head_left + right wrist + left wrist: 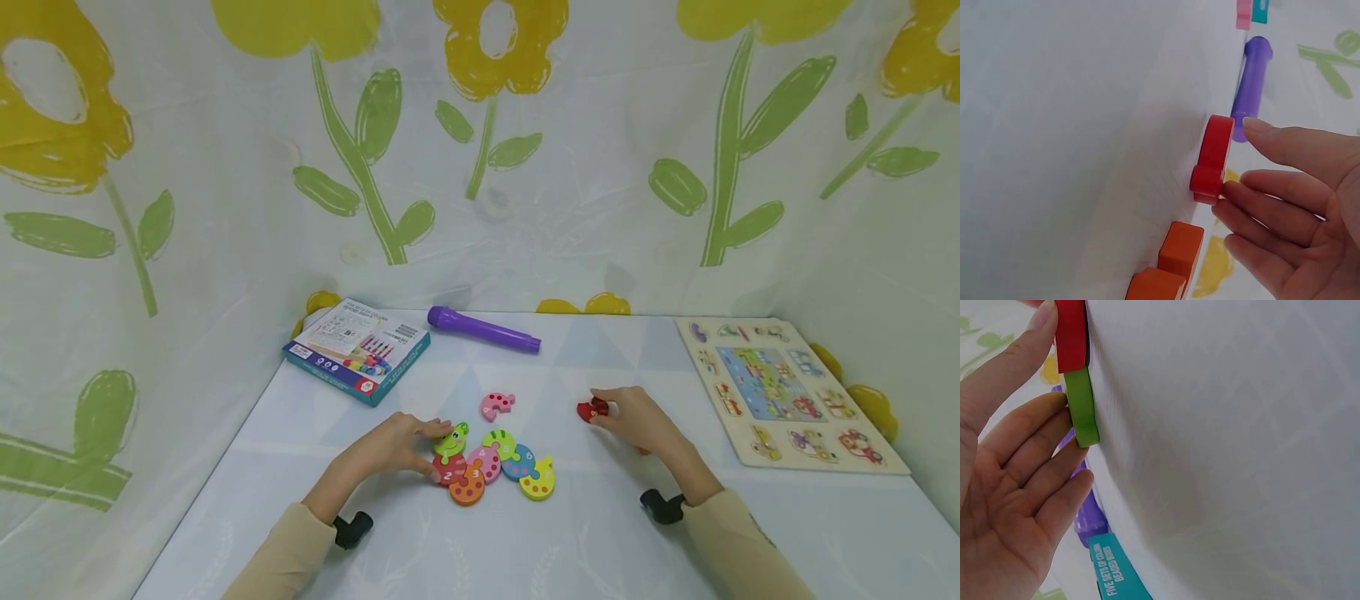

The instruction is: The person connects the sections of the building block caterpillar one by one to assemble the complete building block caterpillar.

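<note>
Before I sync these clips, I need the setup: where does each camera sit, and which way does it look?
Head: on the head, looking forward and down at the puzzle; left hand, right hand and sleeves show.
Left wrist: on that wrist, looking low across the table at the puzzle; left hand shows.
Right wrist: on that wrist, looking low toward the red piece; right hand shows.
Both wrist views share the mic.

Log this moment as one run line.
left hand: touching caterpillar puzzle | right hand: at loose red piece | pink piece: apart from caterpillar puzzle
</note>
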A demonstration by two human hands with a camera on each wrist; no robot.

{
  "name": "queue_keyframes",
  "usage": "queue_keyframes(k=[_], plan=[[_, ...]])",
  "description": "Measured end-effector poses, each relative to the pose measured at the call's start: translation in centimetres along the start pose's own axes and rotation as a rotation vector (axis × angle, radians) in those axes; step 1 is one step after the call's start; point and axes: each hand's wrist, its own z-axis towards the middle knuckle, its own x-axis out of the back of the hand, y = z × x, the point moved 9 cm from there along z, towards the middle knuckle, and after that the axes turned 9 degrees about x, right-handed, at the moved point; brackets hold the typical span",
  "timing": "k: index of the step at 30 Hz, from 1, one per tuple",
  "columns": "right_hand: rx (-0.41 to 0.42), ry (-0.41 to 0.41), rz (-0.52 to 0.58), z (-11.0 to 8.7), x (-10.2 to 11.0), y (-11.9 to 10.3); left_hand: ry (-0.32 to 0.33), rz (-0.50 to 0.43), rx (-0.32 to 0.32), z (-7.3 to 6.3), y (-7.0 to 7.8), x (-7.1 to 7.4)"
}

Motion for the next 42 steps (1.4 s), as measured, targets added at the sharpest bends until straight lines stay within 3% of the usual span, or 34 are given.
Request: queue_keyframes(k=[14,23,36,42], plan=[[0.001,-0.032,0.011,1.3,-1.3,-0.5,-0.002,-0.005,0.007,0.0,0.0,0.0],[-0.121,-0.023,0.001,1.1,-1.1,-0.1,-0.009,-0.023,-0.020,0.0,0.1,0.0],[0.020,-0.046,0.014,2.0,-2.0,-1.4,-0.003,-0.015,-0.014,-0.1,0.2,0.1],[0.040,-0.075,0.026,2.1,-2.5,-2.0,0.002,-0.002,-0.026,0.0,0.3,0.1]])
